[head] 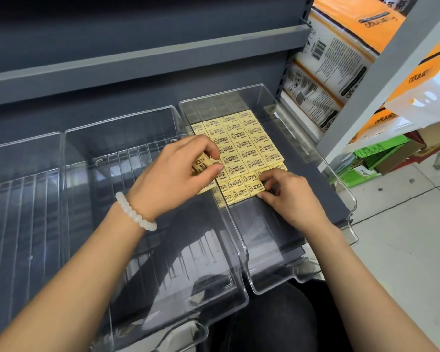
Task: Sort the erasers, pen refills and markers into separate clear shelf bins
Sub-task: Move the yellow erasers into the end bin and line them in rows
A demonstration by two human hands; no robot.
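Several yellow erasers [241,146] lie in neat rows on the floor of the right clear bin [285,283]. My left hand [178,171] hovers over that bin's left wall and grips a small stack of the same yellow erasers [201,163] between thumb and fingers. My right hand [287,194] is inside the bin, at the front of the rows. Its fingertips pinch one eraser [255,186] at the right end of the front row. A middle clear bin [148,250] and a left clear bin [23,212] stand beside it, with nothing in them. No pen refills or markers are in view.
The bins sit on a grey metal shelf [323,196], with another grey shelf [137,62] above. Orange and white packs [341,52] are stacked to the right behind a grey post. Green boxes [374,158] lie on the tiled floor at the right.
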